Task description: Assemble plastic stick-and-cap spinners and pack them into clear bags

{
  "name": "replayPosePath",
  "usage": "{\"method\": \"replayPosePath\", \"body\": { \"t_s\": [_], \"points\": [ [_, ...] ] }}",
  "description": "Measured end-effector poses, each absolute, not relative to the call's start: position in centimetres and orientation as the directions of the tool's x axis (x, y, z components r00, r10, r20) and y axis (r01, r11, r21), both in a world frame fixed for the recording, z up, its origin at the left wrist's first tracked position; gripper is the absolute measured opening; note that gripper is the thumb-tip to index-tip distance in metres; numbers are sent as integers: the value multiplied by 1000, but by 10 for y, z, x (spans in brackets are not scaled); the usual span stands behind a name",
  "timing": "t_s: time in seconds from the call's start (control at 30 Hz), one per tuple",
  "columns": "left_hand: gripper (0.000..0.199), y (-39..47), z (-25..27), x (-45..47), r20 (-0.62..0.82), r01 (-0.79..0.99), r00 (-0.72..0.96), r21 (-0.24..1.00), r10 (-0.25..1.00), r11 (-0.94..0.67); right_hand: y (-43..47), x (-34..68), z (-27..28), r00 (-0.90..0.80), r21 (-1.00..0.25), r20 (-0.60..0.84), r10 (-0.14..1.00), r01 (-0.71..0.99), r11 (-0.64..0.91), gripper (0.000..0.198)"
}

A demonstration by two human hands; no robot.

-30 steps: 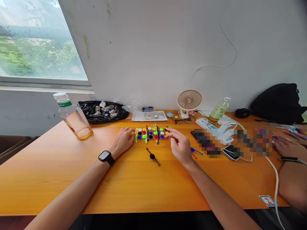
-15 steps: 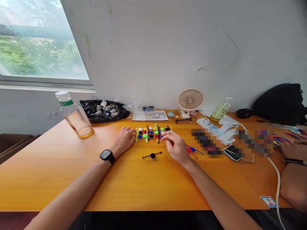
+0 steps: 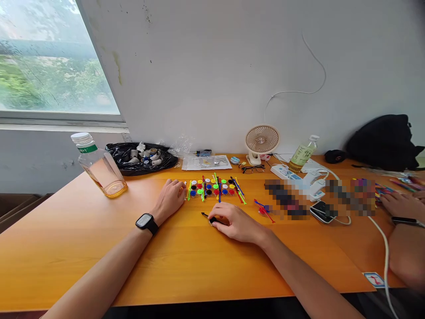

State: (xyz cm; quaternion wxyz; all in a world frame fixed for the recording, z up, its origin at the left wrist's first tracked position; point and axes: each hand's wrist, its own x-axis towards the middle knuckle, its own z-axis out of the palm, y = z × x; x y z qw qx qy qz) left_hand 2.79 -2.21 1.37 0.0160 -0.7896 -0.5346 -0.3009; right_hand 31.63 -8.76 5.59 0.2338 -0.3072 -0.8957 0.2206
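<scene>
With my right hand (image 3: 237, 222), I'm pinching the black spinner (image 3: 212, 219) between thumb and fingertips, low over the table (image 3: 172, 266); its pointer sticks out toward ten o'clock. From it, the rows of coloured discs and sticks (image 3: 215, 187) lie at twelve, a red-and-blue spinner (image 3: 262, 210) at three. My left hand (image 3: 169, 199) rests at ten, fingers bent beside the rows; I can't tell whether they hold anything.

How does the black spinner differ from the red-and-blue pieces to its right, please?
The black spinner is mostly dark; the red-and-blue pieces are bright. The right hand is at the black spinner; no hand touches the red-and-blue pieces. Both include slim sticks.
</scene>
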Motion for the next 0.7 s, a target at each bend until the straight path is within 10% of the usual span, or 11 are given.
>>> {"method": "replayPosePath", "body": {
  "t_s": [0.3,0.5,0.7],
  "points": [
    [12,-41,30,36,612,723,147,470,777,-506,-87,339,78,-688,-464,67,722,619,633,14],
    [15,-78,36,74,470,551,446,527,762,-647,-72,382,84,-540,-391,-197,818,809,439,14],
    [14,-92,34,94,354,495,647,478,675,-726,-74,382,97,-464,-372,-19,886,826,424,37]
  ]
}}
